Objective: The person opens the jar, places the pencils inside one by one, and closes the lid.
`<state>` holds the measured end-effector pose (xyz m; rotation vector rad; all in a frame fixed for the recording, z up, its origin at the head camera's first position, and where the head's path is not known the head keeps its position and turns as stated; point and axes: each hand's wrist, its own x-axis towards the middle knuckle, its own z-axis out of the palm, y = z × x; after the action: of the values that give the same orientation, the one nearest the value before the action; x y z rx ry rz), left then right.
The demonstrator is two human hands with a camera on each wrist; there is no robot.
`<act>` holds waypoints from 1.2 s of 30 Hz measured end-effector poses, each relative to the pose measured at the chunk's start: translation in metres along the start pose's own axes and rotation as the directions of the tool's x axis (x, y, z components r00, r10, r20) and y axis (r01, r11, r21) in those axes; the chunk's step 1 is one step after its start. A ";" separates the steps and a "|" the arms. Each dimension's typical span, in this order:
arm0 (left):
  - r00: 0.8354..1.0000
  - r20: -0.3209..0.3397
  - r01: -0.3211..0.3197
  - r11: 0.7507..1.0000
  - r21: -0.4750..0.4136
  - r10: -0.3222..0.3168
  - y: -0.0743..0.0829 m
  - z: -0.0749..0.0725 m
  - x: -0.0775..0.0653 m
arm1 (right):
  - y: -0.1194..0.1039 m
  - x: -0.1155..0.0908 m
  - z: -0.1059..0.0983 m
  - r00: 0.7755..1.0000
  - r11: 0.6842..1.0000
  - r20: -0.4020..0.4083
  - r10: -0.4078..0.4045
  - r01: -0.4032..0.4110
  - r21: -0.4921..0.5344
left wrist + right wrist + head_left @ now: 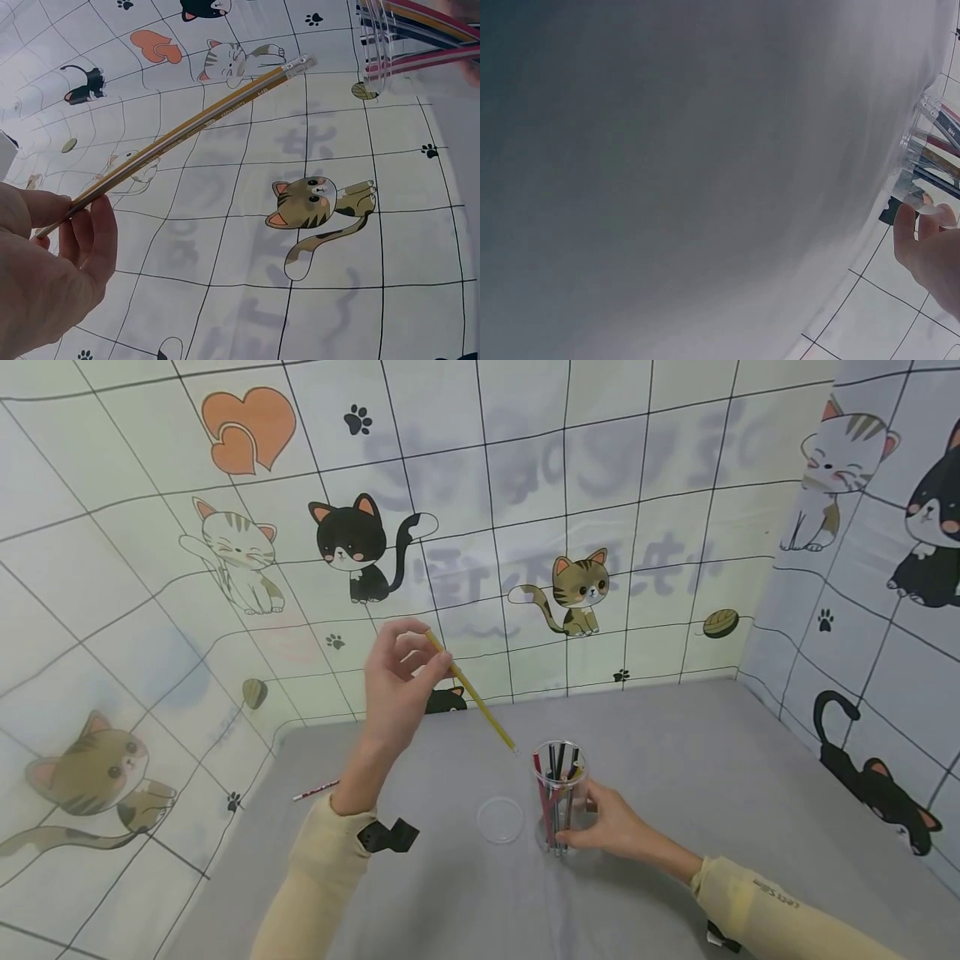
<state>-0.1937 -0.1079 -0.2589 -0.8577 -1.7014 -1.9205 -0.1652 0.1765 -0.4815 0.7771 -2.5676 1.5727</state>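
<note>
My left hand (401, 685) is raised above the table and pinches a yellow pencil (480, 703) near one end. The pencil slants down to the right, its white-tipped end close to the cup's rim; the left wrist view shows an eraser-like end on the pencil (187, 135). A clear plastic cup (561, 777) stands upright with several pencils (557, 806) in red, black and grey inside. Around the cup's lower right side my right hand (611, 822) holds it, thumb in front. The right wrist view catches the hand (934, 244) only at its edge.
A clear round lid (500, 820) lies flat left of the cup. One patterned pencil (316, 790) lies on the grey table (660, 735), partly behind the left forearm. Cat-printed curtain walls (465, 518) enclose the back and sides.
</note>
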 end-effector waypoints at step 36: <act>0.995 0.065 0.080 0.995 -0.062 -0.076 -0.042 0.045 -0.031 | 0.000 0.000 -0.001 1.000 1.000 -0.001 0.007 -0.007 -0.003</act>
<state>-0.1928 -0.0602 -0.3078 -0.8964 -1.7412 -2.0296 -0.1653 0.1769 -0.4806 0.7673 -2.5749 1.5699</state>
